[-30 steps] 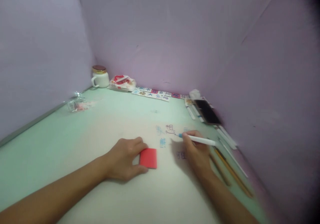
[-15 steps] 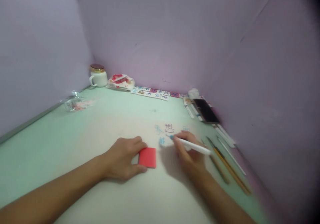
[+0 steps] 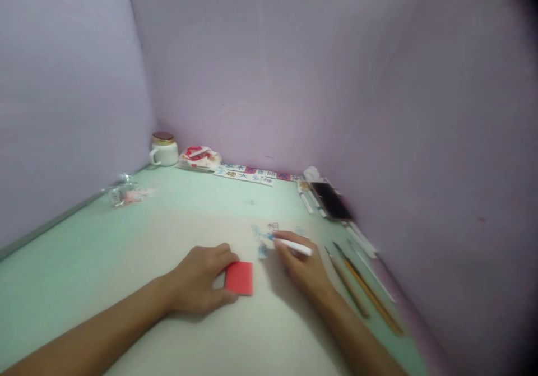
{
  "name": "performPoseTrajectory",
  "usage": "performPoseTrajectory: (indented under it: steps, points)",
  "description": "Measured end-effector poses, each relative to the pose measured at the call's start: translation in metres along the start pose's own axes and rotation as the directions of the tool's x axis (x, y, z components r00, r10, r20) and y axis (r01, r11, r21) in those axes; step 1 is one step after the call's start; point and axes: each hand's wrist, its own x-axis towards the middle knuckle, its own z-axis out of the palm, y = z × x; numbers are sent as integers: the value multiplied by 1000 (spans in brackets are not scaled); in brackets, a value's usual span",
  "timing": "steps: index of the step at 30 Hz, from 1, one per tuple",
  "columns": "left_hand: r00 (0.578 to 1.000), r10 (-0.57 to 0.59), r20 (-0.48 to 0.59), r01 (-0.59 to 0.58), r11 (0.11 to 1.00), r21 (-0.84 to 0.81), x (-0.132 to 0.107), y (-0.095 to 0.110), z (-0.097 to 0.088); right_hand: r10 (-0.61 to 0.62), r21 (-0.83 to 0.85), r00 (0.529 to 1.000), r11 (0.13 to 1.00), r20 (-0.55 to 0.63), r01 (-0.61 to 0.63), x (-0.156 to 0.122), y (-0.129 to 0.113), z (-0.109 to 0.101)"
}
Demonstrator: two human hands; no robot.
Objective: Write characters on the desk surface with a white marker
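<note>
My left hand (image 3: pixel 200 279) rests on the pale green table (image 3: pixel 84 253), its fingers and thumb pinching the left edge of a small red square block (image 3: pixel 239 278). To its right, my right hand (image 3: pixel 303 268) is closed around a white pen (image 3: pixel 293 246) with a blue tip. The tip touches the table surface among several small drawn characters (image 3: pixel 269 231) in blue and dark ink. The two hands lie close together near the middle of the table.
A white mug with a brown lid (image 3: pixel 163 149) and a red-and-white packet (image 3: pixel 199 158) stand in the far corner. Printed character cards (image 3: pixel 247 175) line the back wall. A dark phone (image 3: pixel 332 200), pens and brushes (image 3: pixel 357 283) lie along the right wall. A crumpled clear wrapper (image 3: pixel 123 193) is at left.
My right hand has slid the pen tip leftward across the drawn characters, toward the red block. The left hand has kept its grip on the block. The camera has tilted up slightly.
</note>
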Motion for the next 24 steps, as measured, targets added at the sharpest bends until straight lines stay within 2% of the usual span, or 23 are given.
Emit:
performPoseTrajectory:
  steps: [5,11,14,17,21,24]
  points:
    - [1000,-29,-6,29,1000,-6,-1,1,1,40,3,978,999,-206,-40,7,2,-13]
    - [998,-62,2,62,998,5,-2,4,0,-1,38,991,999,-134,7,20,-13,0]
    - [996,-84,19,85,996,-16,-3,5,0,24,19,991,1000,-130,-22,9,-14,-2]
    - [991,-122,57,126,990,-61,-4,7,-2,78,-65,979,994,-188,-91,-13,-15,-18]
    - [989,-133,70,141,983,-120,-5,4,-1,60,-237,948,961,-312,-139,-36,-8,-36]
    - [993,-114,39,119,981,-154,-5,-3,3,59,-250,920,954,-388,-166,-43,2,-41]
